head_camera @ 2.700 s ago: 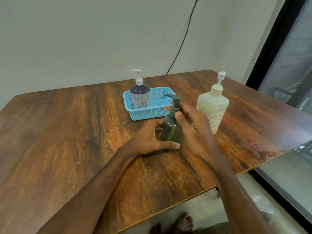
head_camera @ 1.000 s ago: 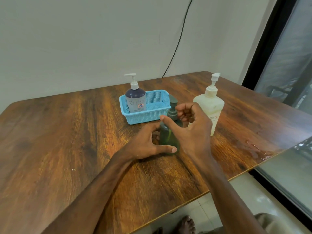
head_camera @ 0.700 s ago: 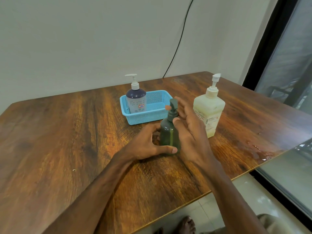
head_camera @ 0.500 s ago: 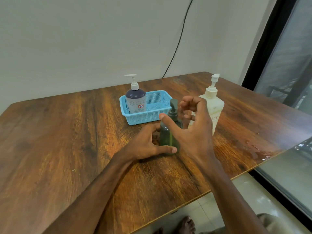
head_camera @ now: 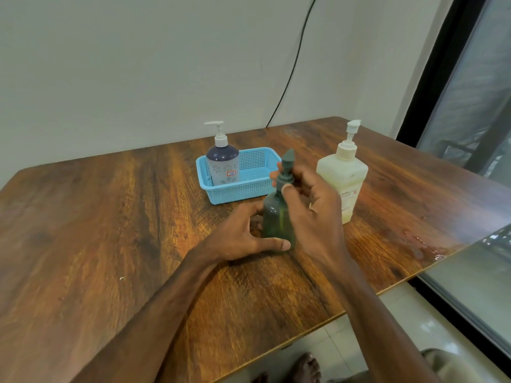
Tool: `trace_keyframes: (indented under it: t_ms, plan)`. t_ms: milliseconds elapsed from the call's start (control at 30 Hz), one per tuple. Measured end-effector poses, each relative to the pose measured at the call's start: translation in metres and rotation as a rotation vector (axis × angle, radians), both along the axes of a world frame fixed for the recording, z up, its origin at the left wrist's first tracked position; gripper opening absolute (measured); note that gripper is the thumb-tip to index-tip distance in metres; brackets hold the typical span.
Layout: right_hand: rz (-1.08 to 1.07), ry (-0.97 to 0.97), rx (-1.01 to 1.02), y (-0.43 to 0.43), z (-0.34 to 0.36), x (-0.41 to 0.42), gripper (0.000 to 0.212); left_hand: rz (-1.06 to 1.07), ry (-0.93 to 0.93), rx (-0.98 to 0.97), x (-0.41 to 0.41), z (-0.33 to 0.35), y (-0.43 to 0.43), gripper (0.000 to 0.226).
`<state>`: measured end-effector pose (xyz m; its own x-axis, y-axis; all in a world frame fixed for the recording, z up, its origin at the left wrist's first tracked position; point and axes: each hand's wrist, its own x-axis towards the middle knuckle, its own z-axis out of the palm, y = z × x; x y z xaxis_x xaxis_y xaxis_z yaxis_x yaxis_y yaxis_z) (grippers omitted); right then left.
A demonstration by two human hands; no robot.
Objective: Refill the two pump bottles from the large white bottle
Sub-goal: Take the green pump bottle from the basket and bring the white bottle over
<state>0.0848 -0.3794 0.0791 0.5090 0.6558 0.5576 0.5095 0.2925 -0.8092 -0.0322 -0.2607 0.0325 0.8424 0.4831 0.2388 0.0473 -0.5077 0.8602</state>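
Observation:
A dark green pump bottle (head_camera: 273, 219) stands upright on the wooden table (head_camera: 110, 230) in the middle. My left hand (head_camera: 243, 236) grips its lower body from the left. My right hand (head_camera: 309, 214) holds the collar of its green pump head (head_camera: 286, 168) between thumb and fingers. The large white bottle (head_camera: 344, 175) with a white pump stands just right of it, behind my right hand. A second pump bottle (head_camera: 222, 160), dark-topped with a pale body and white pump, stands in the left end of a blue basket (head_camera: 235, 189).
A black cable (head_camera: 293, 64) runs down the wall behind the table. The table's front-right edge (head_camera: 387, 288) lies close to my right forearm, with a wet patch (head_camera: 423, 247) near its right edge. A glass door frame stands at the right.
My right hand has kept letting go and re-gripping the green bottle's pump collar, turning it; the pump nozzle now points away. My left hand has stayed on the bottle.

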Motion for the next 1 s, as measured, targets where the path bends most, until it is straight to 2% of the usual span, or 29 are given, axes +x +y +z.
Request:
trace_keyframes:
  t_ms: [267, 600, 800, 1000]
  plan:
    - [0.028, 0.039, 0.193, 0.001, 0.052, 0.01, 0.032, 0.004, 0.023, -0.024, 0.001, -0.002, 0.002, 0.06]
    - [-0.044, -0.07, 0.287, -0.001, 0.115, 0.02, 0.033, 0.006, 0.048, -0.034, -0.001, 0.003, -0.003, 0.058]
    - [-0.055, -0.157, -0.005, -0.013, 0.097, 0.032, 0.026, 0.027, 0.035, -0.025, -0.003, 0.001, -0.003, 0.06]
    - [-0.181, -0.323, -0.375, -0.026, 0.037, 0.039, 0.034, 0.108, 0.058, -0.032, -0.008, 0.001, 0.002, 0.057]
